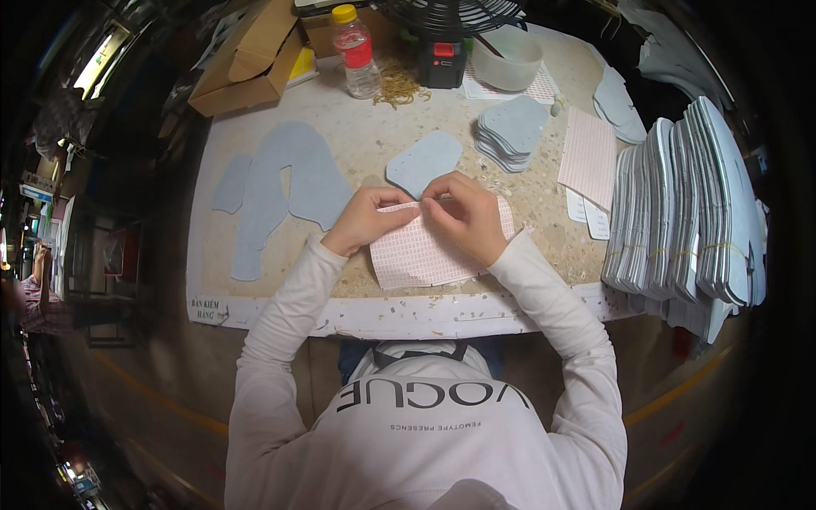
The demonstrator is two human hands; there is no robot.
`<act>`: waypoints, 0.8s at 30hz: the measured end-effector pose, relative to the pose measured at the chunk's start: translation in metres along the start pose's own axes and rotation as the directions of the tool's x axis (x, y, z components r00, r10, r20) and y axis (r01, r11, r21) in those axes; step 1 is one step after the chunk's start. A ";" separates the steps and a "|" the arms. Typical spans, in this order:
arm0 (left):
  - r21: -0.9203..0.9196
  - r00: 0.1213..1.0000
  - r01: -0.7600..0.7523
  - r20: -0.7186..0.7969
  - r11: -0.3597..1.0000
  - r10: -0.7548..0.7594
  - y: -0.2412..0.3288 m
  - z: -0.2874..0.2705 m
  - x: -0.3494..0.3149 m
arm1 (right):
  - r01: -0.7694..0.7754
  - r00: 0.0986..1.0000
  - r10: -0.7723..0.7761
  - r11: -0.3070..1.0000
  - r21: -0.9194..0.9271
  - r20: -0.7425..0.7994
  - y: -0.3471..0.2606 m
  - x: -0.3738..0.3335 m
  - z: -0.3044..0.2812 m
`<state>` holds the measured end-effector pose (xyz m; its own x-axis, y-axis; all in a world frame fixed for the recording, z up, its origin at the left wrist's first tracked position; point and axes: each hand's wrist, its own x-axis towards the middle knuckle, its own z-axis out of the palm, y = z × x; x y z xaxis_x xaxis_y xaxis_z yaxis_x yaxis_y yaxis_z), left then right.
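A sheet of small printed stickers [433,253] lies in front of me near the table's front. My left hand [365,223] pinches its upper edge between thumb and fingers. Close beside it, my right hand [467,219] is closed at the same edge, thumb against fingertips; whether a loose sticker is between them is too small to tell. Just beyond my fingertips lies a single light-blue cut piece [425,160]. To the left, larger light-blue pieces [293,174] lie flat. A short stack of light-blue pieces [512,127] sits beyond my right hand.
Tall bundles of light-blue pieces [680,204] stand at the right edge. Another sticker sheet [588,157] lies beside them. At the back are a cardboard box [251,64], a yellow-capped bottle [357,55], rubber bands [398,85], a black fan [450,15] and a translucent bowl [507,61].
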<state>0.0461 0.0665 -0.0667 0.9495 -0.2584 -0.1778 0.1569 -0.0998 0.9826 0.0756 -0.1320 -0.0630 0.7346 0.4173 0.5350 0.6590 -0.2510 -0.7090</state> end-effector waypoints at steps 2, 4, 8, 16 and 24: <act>-0.011 1.000 0.009 -0.002 1.000 -0.009 0.000 0.000 0.000 | 0.129 0.992 -0.128 0.981 -0.148 0.012 -0.001 0.000 -0.002; -0.012 1.000 0.011 -0.002 1.000 -0.011 0.000 0.000 0.000 | 0.183 0.983 -0.178 0.956 -0.230 0.045 -0.002 0.000 -0.003; 0.002 1.000 0.014 0.009 1.000 -0.014 -0.001 -0.001 0.001 | 0.249 0.968 -0.248 0.930 -0.272 0.040 -0.002 0.000 -0.001; 0.015 1.000 0.019 0.001 1.000 -0.019 0.000 0.000 0.000 | -0.292 0.957 0.281 0.927 0.236 0.076 -0.002 -0.003 0.004; 0.390 0.997 -0.021 -0.063 0.920 0.050 0.010 -0.006 -0.007 | 0.102 0.995 -0.102 0.992 -0.069 0.013 -0.001 0.003 0.000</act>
<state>0.0429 0.0734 -0.0552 0.9714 -0.2021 -0.1248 0.0180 -0.4613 0.8870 0.0771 -0.1302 -0.0604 0.6616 0.4517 0.5986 0.7403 -0.2667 -0.6171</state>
